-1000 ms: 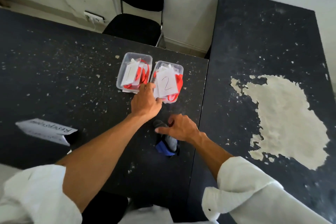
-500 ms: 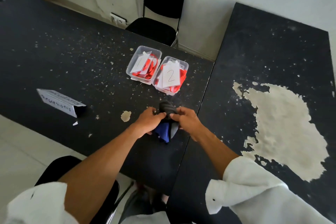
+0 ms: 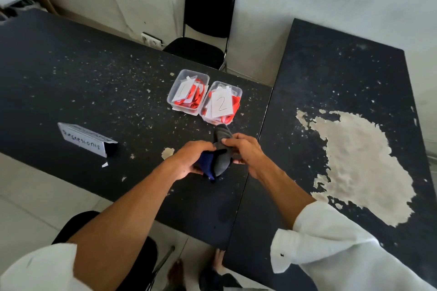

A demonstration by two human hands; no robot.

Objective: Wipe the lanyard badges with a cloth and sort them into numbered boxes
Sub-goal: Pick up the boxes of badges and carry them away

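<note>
Both hands hold a bunched grey and blue cloth point(image 3: 221, 149) just above the black table point(image 3: 94, 92). My left hand point(image 3: 191, 160) grips its blue lower end. My right hand point(image 3: 243, 151) pinches the grey part from the right. Beyond the cloth stand two clear plastic boxes side by side. Box 1 point(image 3: 176, 94) on the left and box 2 point(image 3: 238, 91) on the right each hold white badges with red lanyards and a paper number label. No badge is in either hand.
A folded white name sign point(image 3: 82, 139) lies on the table at the left. A second black table point(image 3: 343, 92) with a large patch of peeled paint adjoins on the right. A black chair point(image 3: 208, 19) stands behind the boxes, another seat below my left arm.
My left hand left box 1 and came back to the cloth. Both hands now hold the cloth bunched between them. The view pulled back and down.
</note>
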